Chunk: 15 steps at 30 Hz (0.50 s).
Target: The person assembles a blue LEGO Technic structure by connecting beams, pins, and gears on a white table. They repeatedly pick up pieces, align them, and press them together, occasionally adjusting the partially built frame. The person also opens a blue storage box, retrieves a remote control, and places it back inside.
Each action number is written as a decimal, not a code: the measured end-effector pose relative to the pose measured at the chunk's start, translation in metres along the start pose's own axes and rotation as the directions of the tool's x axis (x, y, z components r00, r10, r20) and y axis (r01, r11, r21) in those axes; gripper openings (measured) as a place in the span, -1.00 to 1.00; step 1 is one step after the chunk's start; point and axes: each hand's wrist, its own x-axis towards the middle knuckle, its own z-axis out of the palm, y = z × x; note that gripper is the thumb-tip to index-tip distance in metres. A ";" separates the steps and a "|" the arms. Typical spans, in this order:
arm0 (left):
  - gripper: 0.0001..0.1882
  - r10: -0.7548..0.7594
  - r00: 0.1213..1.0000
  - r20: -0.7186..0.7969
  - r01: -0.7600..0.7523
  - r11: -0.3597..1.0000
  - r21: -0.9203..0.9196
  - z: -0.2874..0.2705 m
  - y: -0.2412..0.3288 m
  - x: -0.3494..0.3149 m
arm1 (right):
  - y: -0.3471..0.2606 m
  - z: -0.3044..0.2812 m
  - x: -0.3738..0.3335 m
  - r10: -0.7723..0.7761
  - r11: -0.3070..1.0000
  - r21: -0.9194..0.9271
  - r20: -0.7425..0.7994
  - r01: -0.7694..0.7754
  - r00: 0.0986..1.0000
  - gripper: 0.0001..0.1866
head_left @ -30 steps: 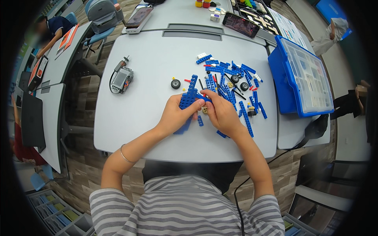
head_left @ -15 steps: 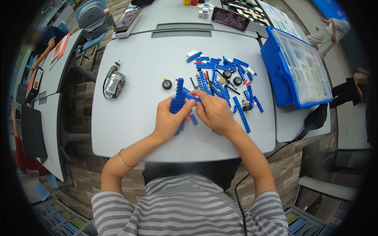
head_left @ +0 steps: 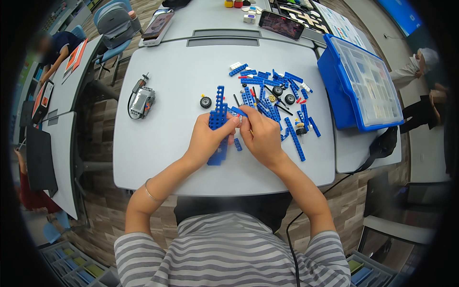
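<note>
My left hand (head_left: 206,138) grips a stepped assembly of blue building-brick beams (head_left: 218,115), held upright with its holed faces showing. Close beside it, my right hand (head_left: 263,136) pinches a small blue beam (head_left: 238,111) between thumb and fingertips. That beam angles toward the assembly; whether the two are joined I cannot tell. Just under the hands a short blue piece (head_left: 238,144) lies on the table. Beyond my right hand spreads a pile of loose blue beams (head_left: 260,79), with black axles and small red pegs among them. A small wheel (head_left: 205,102) rests left of the pile.
A grey motor unit (head_left: 142,104) with a cable lies at the table's left. At the right stands a blue storage box (head_left: 330,81) with a clear lid. A phone (head_left: 281,25) leans at the back, and another phone (head_left: 158,26) lies far left. Other people are nearby.
The blue assembly has turned in my left hand, so more of its holed side and lower end shows. My right hand has shifted slightly, still pinching the small beam.
</note>
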 end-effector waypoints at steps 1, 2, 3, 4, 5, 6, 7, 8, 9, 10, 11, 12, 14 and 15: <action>-0.77 -0.038 0.999 0.015 0.039 0.997 -0.064 -0.001 0.003 0.001 | -0.001 0.002 -0.001 0.037 0.999 -0.001 0.009 -0.037 0.999 -0.79; -0.77 -0.075 0.996 0.038 0.080 0.989 -0.124 -0.002 0.005 0.002 | -0.002 0.003 0.000 0.081 0.997 -0.004 0.001 -0.081 0.997 -0.79; -0.77 -0.090 0.993 0.079 0.104 0.976 -0.193 -0.002 0.008 0.003 | -0.003 0.003 0.002 0.045 0.999 0.001 -0.009 -0.045 0.999 -0.79; -0.78 -0.116 0.987 0.107 0.138 0.964 -0.227 -0.004 0.009 0.004 | -0.004 0.002 0.005 0.018 1.000 0.004 -0.035 -0.018 0.999 -0.79; -0.78 -0.119 0.981 0.151 0.156 0.951 -0.267 -0.005 0.011 0.004 | -0.004 0.000 0.008 -0.036 0.999 0.006 -0.054 0.037 0.998 -0.79; -0.78 -0.114 0.978 0.172 0.164 0.937 -0.309 -0.006 0.012 0.003 | 0.000 -0.003 0.015 0.060 0.998 -0.003 -0.119 -0.061 0.991 -0.78; -0.77 -0.141 0.966 0.215 0.199 0.940 -0.276 -0.006 0.011 0.000 | 0.006 -0.010 0.022 0.083 0.997 0.010 -0.188 -0.083 0.979 -0.75; -0.77 -0.164 0.957 0.241 0.222 0.945 -0.240 -0.006 0.011 -0.006 | 0.018 -0.025 0.030 0.549 0.832 0.200 -0.153 -0.518 0.822 -0.69; -0.76 -0.241 0.938 0.249 0.285 0.945 -0.160 -0.005 0.010 -0.008 | 0.027 -0.043 0.031 0.582 0.812 0.142 -0.152 -0.565 0.799 -0.69; -0.75 -0.167 0.959 0.227 0.197 0.973 -0.121 -0.004 0.009 -0.007 | 0.031 -0.046 0.030 0.516 0.857 0.119 -0.163 -0.502 0.841 -0.69; -0.75 -0.150 0.971 0.188 0.160 0.987 -0.036 -0.004 0.007 -0.007 | 0.034 -0.046 0.028 0.462 0.887 0.092 -0.162 -0.453 0.872 -0.70; -0.74 -0.117 0.980 0.160 0.114 0.993 0.026 -0.003 0.006 -0.006 | 0.036 -0.045 0.024 0.467 0.884 0.056 -0.133 -0.463 0.874 -0.71; -0.71 -0.137 0.985 0.103 0.140 0.990 -0.025 -0.004 0.004 0.001 | 0.038 -0.034 0.019 0.412 0.900 0.195 -0.084 -0.390 0.907 -0.72; -0.71 -0.177 0.980 0.087 0.182 0.981 -0.061 -0.005 0.004 0.004 | 0.039 -0.030 0.017 0.404 0.879 0.299 -0.050 -0.372 0.913 -0.72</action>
